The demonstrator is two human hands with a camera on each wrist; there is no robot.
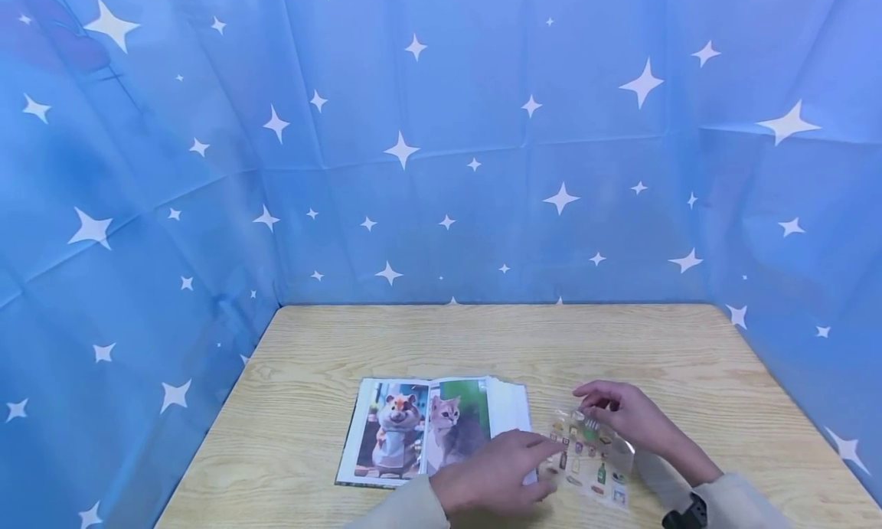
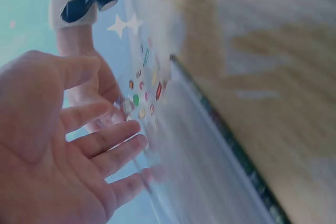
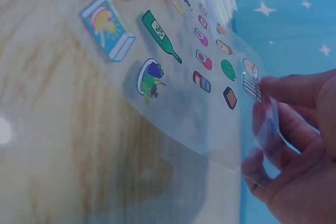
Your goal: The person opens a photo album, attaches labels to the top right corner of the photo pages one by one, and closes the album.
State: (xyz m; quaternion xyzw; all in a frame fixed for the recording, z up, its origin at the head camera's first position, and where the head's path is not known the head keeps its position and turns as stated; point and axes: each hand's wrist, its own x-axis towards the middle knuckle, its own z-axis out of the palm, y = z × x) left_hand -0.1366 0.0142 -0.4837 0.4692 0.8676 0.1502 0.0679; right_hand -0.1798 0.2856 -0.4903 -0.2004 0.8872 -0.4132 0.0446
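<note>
A clear sticker sheet (image 1: 575, 468) printed with small food and bottle pictures slants over the table, right of the photo album. My right hand (image 1: 623, 414) pinches its far edge between thumb and fingers; in the right wrist view the thumb (image 3: 289, 90) lies on the printed side and the fingers show through the film behind. My left hand (image 1: 499, 471) reaches across the album's lower right corner, fingers spread and fairly straight, fingertips right at the sheet's left side. The open photo album (image 1: 347, 460) shows a hamster picture (image 1: 391, 437) and a cat picture (image 1: 444, 429).
The wooden table (image 1: 289, 376) carries the album and the sheet. Loose white pages (image 1: 508, 406) stand out at the album's right side. A blue star-patterned curtain (image 1: 482, 230) hangs behind the table and along both sides. A dark strap (image 1: 685, 514) circles the right wrist.
</note>
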